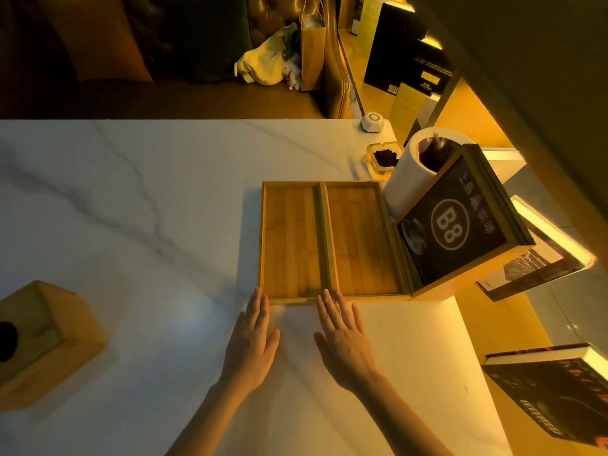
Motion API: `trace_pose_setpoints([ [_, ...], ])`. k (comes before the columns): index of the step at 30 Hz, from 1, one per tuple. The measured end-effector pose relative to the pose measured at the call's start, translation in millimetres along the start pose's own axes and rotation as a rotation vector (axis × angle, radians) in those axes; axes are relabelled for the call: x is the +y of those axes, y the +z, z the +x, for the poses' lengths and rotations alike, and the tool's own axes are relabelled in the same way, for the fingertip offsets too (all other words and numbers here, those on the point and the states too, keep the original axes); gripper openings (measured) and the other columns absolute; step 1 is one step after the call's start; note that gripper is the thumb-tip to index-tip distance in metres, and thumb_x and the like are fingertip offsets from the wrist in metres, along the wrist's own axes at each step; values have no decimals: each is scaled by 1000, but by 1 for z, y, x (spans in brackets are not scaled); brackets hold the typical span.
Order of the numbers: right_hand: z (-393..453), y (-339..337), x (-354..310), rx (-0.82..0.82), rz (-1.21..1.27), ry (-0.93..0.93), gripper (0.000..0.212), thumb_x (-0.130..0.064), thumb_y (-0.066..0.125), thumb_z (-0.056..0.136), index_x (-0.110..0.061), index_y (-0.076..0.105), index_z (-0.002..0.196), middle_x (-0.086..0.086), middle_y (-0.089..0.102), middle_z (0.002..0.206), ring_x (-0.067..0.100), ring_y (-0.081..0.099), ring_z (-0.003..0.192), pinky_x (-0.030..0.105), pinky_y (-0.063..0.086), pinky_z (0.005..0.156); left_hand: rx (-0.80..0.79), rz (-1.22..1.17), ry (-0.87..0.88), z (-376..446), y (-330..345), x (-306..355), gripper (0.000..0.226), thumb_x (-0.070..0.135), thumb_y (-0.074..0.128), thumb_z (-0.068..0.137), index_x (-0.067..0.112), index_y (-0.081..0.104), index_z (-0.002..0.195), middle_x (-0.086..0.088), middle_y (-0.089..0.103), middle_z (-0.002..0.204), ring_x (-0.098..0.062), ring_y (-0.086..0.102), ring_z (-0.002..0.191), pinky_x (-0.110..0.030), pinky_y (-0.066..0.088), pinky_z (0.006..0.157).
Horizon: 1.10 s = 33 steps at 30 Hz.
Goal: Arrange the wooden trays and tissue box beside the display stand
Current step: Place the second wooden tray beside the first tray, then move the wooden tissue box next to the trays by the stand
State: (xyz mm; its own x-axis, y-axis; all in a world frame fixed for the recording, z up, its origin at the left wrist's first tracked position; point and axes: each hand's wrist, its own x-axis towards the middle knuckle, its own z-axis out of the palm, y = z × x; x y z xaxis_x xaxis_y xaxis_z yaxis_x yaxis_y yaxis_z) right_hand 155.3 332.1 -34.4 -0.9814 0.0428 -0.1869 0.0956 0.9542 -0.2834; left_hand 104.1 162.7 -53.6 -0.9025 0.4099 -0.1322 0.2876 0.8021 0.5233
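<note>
Two wooden trays lie side by side on the white marble table, the left tray [291,241] touching the right tray [360,240]. The right tray sits against the wooden display stand [457,222], which shows a dark "B8" sign. My left hand [253,343] lies flat and open, its fingertips at the near edge of the left tray. My right hand [343,340] is also flat, fingertips touching the near edge where the two trays meet. A wooden tissue box [42,343] with a dark round opening stands far left, near the table's front.
A paper towel roll [418,169] stands behind the stand, with a glass ashtray [383,159] and a small white device [372,121] near the far right corner. Books [556,390] lie on lit shelves to the right. Bags [273,60] sit on the seat beyond the table.
</note>
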Motion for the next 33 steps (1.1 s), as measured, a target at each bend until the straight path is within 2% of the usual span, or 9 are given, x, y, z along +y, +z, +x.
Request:
trace_pose_setpoints([
  [2, -1, -3, 0, -5, 22, 0, 59, -33, 33, 96, -21, -1, 143, -5, -19, 144, 26, -24, 135, 31, -27, 109, 11, -5, 3, 0, -2, -1, 62, 38, 38, 87, 17, 10, 139, -5, 10, 151, -33, 38, 130, -41, 48, 95],
  [6, 0, -8, 2, -24, 43, -2, 59, -26, 39, 95, -17, 5, 144, 1, -14, 147, 26, -18, 135, 34, -3, 107, 17, -14, 7, 2, -6, -3, 61, 39, 33, 85, 13, 19, 138, -8, 21, 150, -31, 43, 127, -40, 50, 93],
  [11, -3, -10, 1, -48, 35, 14, 62, -29, 37, 96, -12, -1, 142, 0, -20, 142, 24, -20, 134, 32, -4, 107, 23, 2, 43, -1, -3, -3, 61, 29, 43, 88, 14, 13, 139, -9, 15, 152, -31, 45, 123, -36, 51, 89],
  [16, -3, -13, 0, -65, -15, 22, 60, -30, 36, 96, -13, 3, 143, 4, -6, 152, 26, -9, 140, 37, -4, 110, -14, 40, 53, 0, -7, -2, 63, 25, 50, 87, 11, 16, 139, -11, 17, 152, -34, 52, 115, -40, 51, 90],
  [20, 8, -32, -11, -63, -3, 79, 49, -31, 29, 98, -10, 20, 141, 9, 20, 154, 25, 14, 142, 36, 18, 115, -77, 13, 22, 6, -23, -2, 57, 21, 44, 90, 13, 16, 139, -8, 15, 153, -31, 41, 125, -38, 37, 105],
  [25, 28, -59, -8, -18, -93, 109, 29, -29, 38, 96, -11, 51, 115, 7, 61, 117, 24, 58, 107, 34, 48, 88, 50, -151, 8, 15, -58, 19, 37, 20, 43, 90, 5, 46, 124, -18, 57, 126, -30, 56, 113, -35, 44, 95],
  [27, 41, -57, -97, -38, -114, -46, 28, -27, 39, 96, -9, 56, 107, 7, 63, 106, 22, 61, 96, 34, 52, 83, 207, -162, -36, -23, -121, -41, 30, 21, 46, 90, 6, 56, 114, -16, 66, 111, -26, 63, 98, -28, 48, 84],
  [31, 51, -75, -116, 18, -21, -53, 33, -31, 34, 97, -9, 57, 101, 5, 60, 90, 14, 56, 77, 27, 48, 65, 274, -172, -10, -27, -152, -34, 42, 39, 37, 85, 7, 64, 92, -15, 71, 85, -25, 64, 72, -37, 54, 68],
  [33, 56, -78, -129, 47, -13, -96, 34, -32, 33, 97, -10, 58, 96, 3, 56, 81, 13, 55, 71, 26, 48, 64, 308, -161, -37, -29, -169, -34, 36, 34, 40, 85, 7, 65, 90, -15, 71, 81, -26, 63, 69, -41, 54, 65],
])
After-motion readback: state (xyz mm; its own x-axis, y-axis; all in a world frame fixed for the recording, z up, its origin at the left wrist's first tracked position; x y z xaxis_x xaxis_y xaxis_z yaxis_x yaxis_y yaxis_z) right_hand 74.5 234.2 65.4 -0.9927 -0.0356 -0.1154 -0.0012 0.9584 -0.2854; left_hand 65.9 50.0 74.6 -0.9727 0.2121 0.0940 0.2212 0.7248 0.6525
